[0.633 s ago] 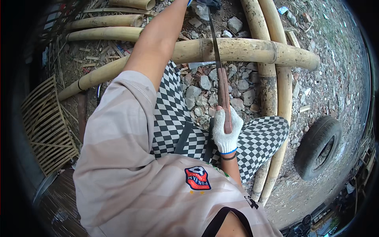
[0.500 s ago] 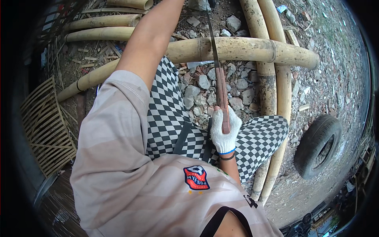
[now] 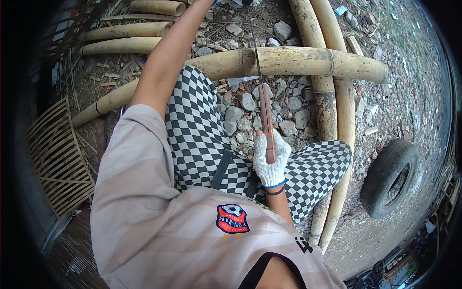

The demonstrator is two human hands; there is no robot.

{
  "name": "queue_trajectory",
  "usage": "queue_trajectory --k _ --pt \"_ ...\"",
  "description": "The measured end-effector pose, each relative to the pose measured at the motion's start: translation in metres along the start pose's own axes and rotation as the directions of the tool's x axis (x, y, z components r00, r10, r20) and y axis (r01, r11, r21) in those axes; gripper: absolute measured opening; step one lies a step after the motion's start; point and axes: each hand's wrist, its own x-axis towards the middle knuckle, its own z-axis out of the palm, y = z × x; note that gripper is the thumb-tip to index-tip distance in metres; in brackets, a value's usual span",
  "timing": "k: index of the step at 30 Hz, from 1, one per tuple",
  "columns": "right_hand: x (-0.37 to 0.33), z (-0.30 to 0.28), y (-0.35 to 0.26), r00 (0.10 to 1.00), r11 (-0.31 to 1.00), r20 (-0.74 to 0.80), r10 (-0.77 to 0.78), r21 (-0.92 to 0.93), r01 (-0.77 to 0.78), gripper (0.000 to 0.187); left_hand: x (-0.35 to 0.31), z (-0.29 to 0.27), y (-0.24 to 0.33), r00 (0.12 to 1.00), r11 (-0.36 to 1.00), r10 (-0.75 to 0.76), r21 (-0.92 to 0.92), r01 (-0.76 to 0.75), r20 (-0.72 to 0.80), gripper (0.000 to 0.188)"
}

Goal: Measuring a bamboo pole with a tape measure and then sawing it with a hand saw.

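My right hand (image 3: 272, 156), in a white knit glove with a blue cuff edge, is closed round the reddish-brown wooden handle of a hand saw (image 3: 266, 115). Its thin blade is seen nearly edge-on, pointing away from me across a thick bamboo pole (image 3: 288, 61); the teeth do not show. I cannot tell whether the blade has cut into the pole. At the top edge, my left hand (image 3: 230, 2) is mostly cut off beyond its blue cuff, so its fingers cannot be read. My left arm stretches out over the pole.
Two bamboo poles (image 3: 328, 111) run under the crosswise one on the right. More bamboo lengths (image 3: 127, 45) lie at the far left, above a slatted bamboo panel (image 3: 60, 156). Broken stones (image 3: 288, 127) cover the ground between my legs. A tyre (image 3: 390, 179) lies at the right.
My left hand and forearm have shifted left and farther up, mostly out of the picture. My right hand and the saw have moved slightly left, still across the pole.
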Motion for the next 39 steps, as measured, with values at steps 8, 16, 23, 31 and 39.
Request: queue_trajectory --k 8,16,23,31,39 --pt "-0.001 0.002 0.014 0.999 1.0 -0.053 0.002 -0.014 -0.003 0.023 -0.134 -0.05 0.097 0.445 0.968 0.252 -0.221 -0.121 0.859 0.115" --pt "0.001 0.002 0.004 0.997 0.999 -0.062 0.035 0.019 -0.034 0.025 -0.161 -0.005 0.094 0.461 0.931 0.348 -0.359 -0.068 0.816 0.096" --pt "-0.006 -0.007 -0.006 0.993 0.995 -0.07 0.099 -0.013 -0.1 0.025 -0.168 0.006 0.088 0.551 0.891 0.325 -0.445 0.095 0.769 0.067" --pt "-0.02 -0.012 -0.012 0.996 0.995 -0.012 0.087 -0.047 -0.087 0.027 -0.177 0.002 0.1 0.592 0.928 0.208 -0.348 0.132 0.779 0.064" --pt "0.026 0.016 0.003 0.992 0.999 -0.118 -0.035 -0.027 0.032 0.021 -0.17 0.008 0.102 0.558 0.904 0.217 -0.38 0.193 0.801 0.067"
